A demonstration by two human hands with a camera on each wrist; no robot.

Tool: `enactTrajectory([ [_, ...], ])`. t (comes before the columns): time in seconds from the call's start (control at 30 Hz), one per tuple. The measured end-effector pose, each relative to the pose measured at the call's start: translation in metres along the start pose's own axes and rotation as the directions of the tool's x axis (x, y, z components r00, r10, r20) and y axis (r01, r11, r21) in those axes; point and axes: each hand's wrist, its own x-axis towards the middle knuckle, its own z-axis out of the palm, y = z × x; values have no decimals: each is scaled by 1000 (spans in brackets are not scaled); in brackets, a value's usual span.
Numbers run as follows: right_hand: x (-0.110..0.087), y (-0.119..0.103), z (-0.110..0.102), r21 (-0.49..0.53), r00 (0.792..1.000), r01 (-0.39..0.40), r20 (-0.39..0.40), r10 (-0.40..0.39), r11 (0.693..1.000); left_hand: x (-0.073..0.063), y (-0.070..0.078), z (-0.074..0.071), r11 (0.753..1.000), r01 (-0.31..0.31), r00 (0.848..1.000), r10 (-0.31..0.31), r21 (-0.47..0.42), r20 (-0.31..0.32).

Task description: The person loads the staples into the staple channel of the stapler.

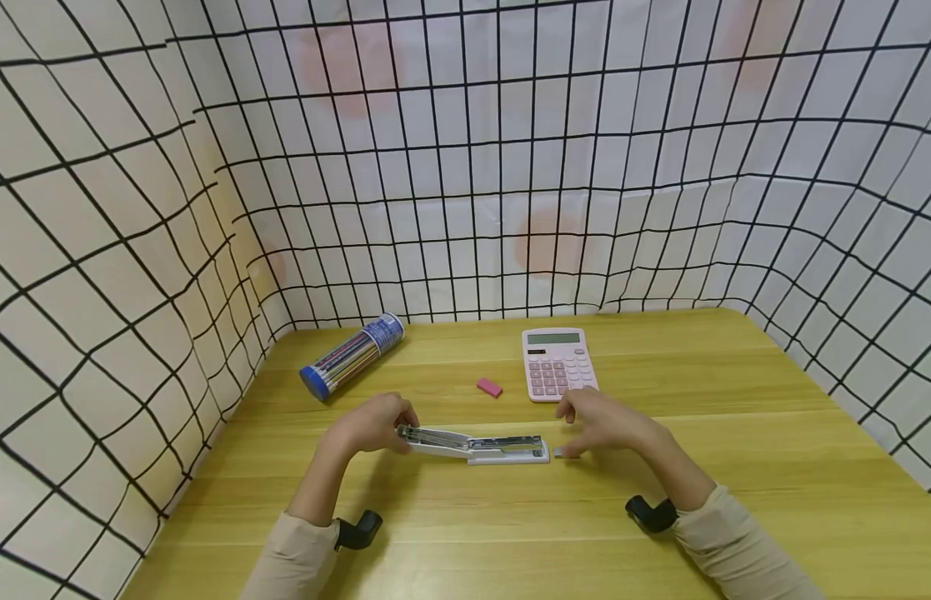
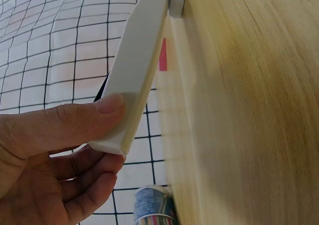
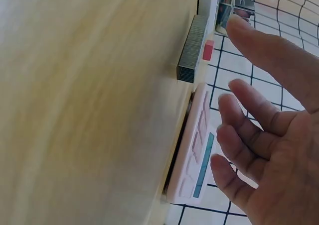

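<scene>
A white stapler (image 1: 508, 456) lies swung wide open on the wooden table, its metal magazine exposed. My left hand (image 1: 378, 422) holds the end of its raised upper arm; in the left wrist view the thumb presses on the white outer face of the arm (image 2: 134, 60), with fingers behind it. A short strip of staples (image 3: 192, 48) rests on the table just past the right end of the stapler's base. My right hand (image 1: 606, 421) hovers beside this strip, fingers loosely bent and apart from it in the right wrist view, holding nothing.
Behind the right hand lies a pink calculator (image 1: 558, 367). A small pink eraser (image 1: 489, 387) sits behind the stapler. At the back left is a clear tube of pencils (image 1: 352, 357) with a blue lid. White cloth with black grid lines (image 1: 465, 167) walls the table's back and sides.
</scene>
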Motion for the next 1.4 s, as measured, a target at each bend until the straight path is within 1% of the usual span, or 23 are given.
enactTrajectory([
  [0.17,0,0,1,77,998,9,66,-14,997,0,0,0,1000,-1,1000,1,0,-2],
  [0.23,0,1,2,89,996,15,89,-23,996,0,0,0,1000,-4,1000,4,1,-4],
  [0.3,0,1,3,102,994,5,110,-16,995,0,0,0,1000,-3,1000,3,-1,-5],
  [0.57,-1,2,5,91,986,5,166,-20,996,-1,1,-2,1000,-8,1000,8,-1,-4],
  [0.83,-1,4,8,89,982,-6,189,-10,996,-2,1,0,1000,-6,1000,6,0,-5],
  [1.07,0,6,9,93,982,1,186,-19,996,0,0,0,1000,1,1000,-1,-8,4],
  [1.3,2,12,9,152,981,-16,195,-14,988,-1,0,0,1000,-3,1000,3,-7,3],
  [1.4,2,13,8,170,982,-16,187,-16,985,-1,1,0,1000,-2,1000,2,-7,1],
])
